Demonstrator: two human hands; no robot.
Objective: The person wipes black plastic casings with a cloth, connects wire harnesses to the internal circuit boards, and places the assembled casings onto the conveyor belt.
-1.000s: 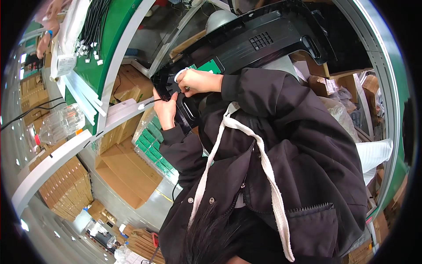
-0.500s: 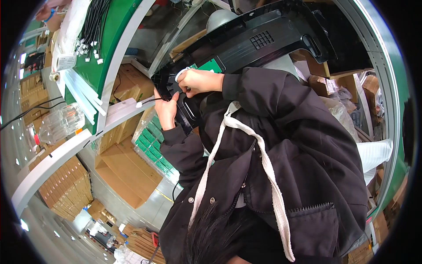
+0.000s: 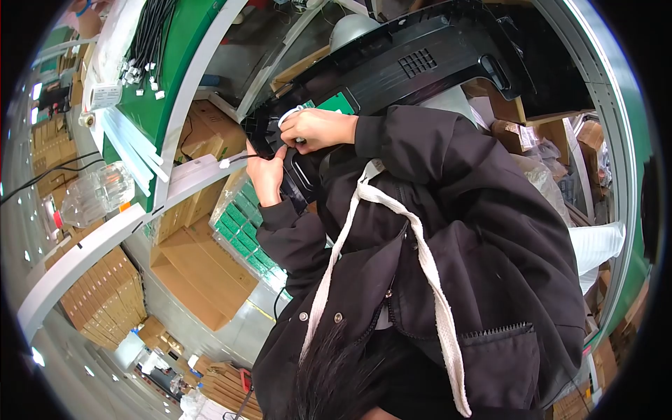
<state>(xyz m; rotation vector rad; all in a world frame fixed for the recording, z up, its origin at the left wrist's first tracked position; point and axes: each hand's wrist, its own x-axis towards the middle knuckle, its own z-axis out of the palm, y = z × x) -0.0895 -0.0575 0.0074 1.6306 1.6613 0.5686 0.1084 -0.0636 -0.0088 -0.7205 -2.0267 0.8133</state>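
Observation:
A black plastic housing (image 3: 381, 77) with a square vent grille lies across the upper middle, and a green circuit board (image 3: 336, 103) sits in it. My right hand (image 3: 318, 129) is closed over the housing's left end, with a white ring-shaped roll (image 3: 288, 115) in its curled fingers, partly hidden. Just below and left, my left hand (image 3: 266, 175) pinches a thin black cable (image 3: 241, 157) at the housing's edge, thumb up. The cable's white connector (image 3: 225, 163) sticks out to the left. My fingers hide the spot where the cable meets the housing.
A green table (image 3: 157, 112) at left bears a bundle of black cables (image 3: 150, 35), a label roll (image 3: 105, 96) and pale strips (image 3: 129, 147). A plastic bottle (image 3: 94, 198), a white frame bar (image 3: 84, 248) and an open carton (image 3: 203, 273) with green boards nearby stand below.
Both hands stay almost in place with small finger shifts. The cable's white connector has moved slightly right and up. At the top left, another person's hand has shifted.

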